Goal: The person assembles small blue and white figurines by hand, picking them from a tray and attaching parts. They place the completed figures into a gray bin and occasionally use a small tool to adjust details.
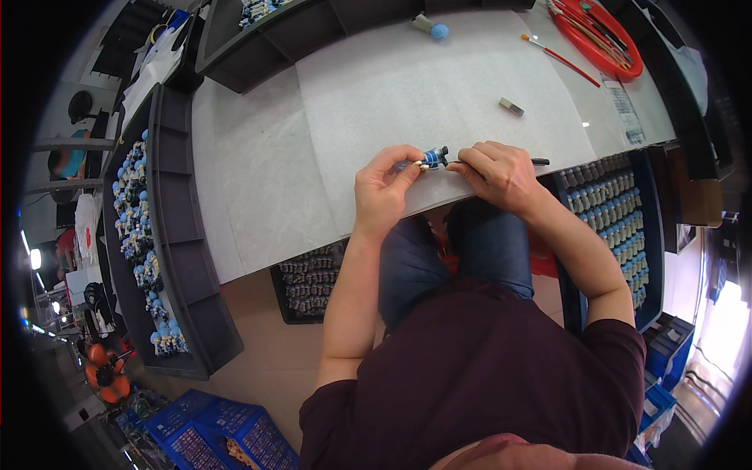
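My left hand (380,189) pinches a small figurine (432,159) by one end, just above the near part of the white work surface. The figurine lies sideways, blue and white, with black feet pointing right. In my right hand (501,177) is a thin tool, its dark handle (540,161) sticking out past the knuckles. The tool's other end reaches the figurine's feet; whether it is a brush or a blade I cannot tell. Fingers hide part of both things.
A blue-headed figure (432,29), a small grey block (511,107) and a red-handled paintbrush (561,61) lie on the white sheet (376,86). A red tray (635,64) holds brushes. Grey trays with figurines stand left (176,160), far (301,39) and right (656,251).
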{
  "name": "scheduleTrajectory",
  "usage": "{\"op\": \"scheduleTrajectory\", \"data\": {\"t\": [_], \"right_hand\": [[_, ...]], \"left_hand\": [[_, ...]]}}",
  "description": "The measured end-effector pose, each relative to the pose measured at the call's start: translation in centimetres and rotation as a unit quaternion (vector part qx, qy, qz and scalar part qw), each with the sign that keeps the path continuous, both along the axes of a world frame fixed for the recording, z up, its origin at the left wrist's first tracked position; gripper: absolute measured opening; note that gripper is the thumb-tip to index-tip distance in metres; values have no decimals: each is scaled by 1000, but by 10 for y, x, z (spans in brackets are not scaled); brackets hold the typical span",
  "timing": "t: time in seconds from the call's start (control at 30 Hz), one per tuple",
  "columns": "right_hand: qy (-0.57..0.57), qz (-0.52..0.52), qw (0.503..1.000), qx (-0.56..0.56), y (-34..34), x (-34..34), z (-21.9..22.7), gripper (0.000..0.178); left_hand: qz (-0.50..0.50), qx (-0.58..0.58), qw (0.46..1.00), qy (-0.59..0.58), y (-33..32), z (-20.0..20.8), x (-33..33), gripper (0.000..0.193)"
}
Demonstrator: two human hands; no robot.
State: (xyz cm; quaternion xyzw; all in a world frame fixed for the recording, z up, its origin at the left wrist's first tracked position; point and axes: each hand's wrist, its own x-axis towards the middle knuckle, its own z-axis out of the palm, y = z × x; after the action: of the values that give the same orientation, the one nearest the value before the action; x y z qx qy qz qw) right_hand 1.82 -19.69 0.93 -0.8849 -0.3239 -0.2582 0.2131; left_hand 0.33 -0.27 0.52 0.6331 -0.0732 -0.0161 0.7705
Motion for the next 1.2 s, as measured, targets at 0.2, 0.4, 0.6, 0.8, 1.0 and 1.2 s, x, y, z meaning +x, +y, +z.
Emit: {"op": "scheduleTrajectory", "data": {"t": [0.2,0.4,0.6,0.8,1.0,1.2], "right_hand": [[8,1,1000,-6,1,-1,2,19],[8,5,1000,1,0,0,1,18],[14,-2,1000,-7,0,-1,0,18],[19,10,1000,-8,0,-1,5,19],[13,-1,1000,-9,0,-1,1,18],[20,12,1000,-14,0,-1,5,18]], "left_hand": [[0,-1,1000,-7,-1,0,1,16],[0,-2,1000,-9,-2,1,0,16],[-7,-2,1000,-2,0,0,0,18],[-7,3,1000,-4,0,0,0,18],[-6,3,1000,3,0,2,0,17],[-6,8,1000,-3,0,1,-1,17]]}}
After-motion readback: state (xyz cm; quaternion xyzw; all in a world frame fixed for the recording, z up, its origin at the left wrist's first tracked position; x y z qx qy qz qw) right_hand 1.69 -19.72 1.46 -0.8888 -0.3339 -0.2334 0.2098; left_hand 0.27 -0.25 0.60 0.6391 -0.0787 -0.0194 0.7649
